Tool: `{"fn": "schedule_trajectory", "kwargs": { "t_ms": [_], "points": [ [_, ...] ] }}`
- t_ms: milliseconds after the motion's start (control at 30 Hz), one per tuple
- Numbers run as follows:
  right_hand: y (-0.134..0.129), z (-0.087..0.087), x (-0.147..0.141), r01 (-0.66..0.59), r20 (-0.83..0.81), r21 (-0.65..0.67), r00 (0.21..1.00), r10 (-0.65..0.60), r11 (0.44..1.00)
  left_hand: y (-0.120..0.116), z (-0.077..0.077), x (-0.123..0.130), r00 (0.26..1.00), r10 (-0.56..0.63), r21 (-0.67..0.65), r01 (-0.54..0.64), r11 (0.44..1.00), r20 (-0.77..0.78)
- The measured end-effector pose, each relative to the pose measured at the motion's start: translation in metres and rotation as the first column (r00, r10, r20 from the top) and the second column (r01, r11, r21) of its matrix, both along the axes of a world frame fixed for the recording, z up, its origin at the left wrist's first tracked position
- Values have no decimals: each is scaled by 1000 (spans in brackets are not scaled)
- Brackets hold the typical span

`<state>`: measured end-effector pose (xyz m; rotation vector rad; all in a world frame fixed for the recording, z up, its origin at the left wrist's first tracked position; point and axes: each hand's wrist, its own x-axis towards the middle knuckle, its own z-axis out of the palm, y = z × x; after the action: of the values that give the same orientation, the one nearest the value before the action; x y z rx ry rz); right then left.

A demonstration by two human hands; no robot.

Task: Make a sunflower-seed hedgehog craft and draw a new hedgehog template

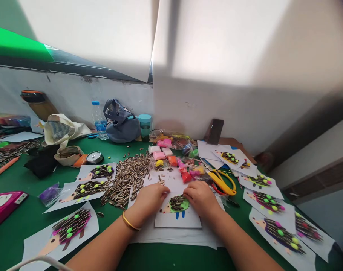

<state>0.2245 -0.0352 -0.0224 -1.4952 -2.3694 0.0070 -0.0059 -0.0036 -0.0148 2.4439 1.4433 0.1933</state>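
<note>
A white card point(191, 223) lies in front of me on a stack of white paper point(149, 234). On it is a hedgehog figure point(179, 203) with a green body partly covered by striped sunflower seeds, a peach face and two blue legs. My left hand point(152, 197), with a gold bangle on its wrist, rests at the card's upper left, fingers pressed together. At the upper right of the hedgehog is my right hand point(199, 195), fingertips bunched near the seeds. What either hand pinches is too small to make out. A heap of sunflower seeds point(127, 180) lies left of the paper.
Finished hedgehog cards lie at left point(71, 229) and right point(281, 233). Behind are coloured clay packets point(172, 160), yellow-handled scissors point(222, 182), a phone point(215, 131), a blue bag point(122, 126), a bottle point(98, 118) and a cup point(145, 126). A pink box point(6, 207) sits far left.
</note>
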Motion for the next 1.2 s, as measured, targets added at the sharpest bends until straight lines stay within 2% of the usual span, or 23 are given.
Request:
{"fn": "schedule_trajectory", "kwargs": {
  "t_ms": [167, 533, 967, 1200],
  "points": [
    [0, 3, -6, -9, 64, 27, 998, 7, 1000, 0, 1, 1, 1000, 4, -20, -4, 1000, 1],
    [0, 0, -7, -41, 54, 53, 998, 38, 998, -1, 2, 0, 999, -9, -27, 10, 1000, 36],
    [-5, 6, 10, -57, 3, -37, 998, 57, 998, -1, 4, -1, 999, -14, -16, 15, 1000, 35],
    [-1, 6, 8, -37, 8, -55, 999, 38, 998, -1, 5, 0, 1000, -18, -14, 18, 1000, 24]
  ]
}}
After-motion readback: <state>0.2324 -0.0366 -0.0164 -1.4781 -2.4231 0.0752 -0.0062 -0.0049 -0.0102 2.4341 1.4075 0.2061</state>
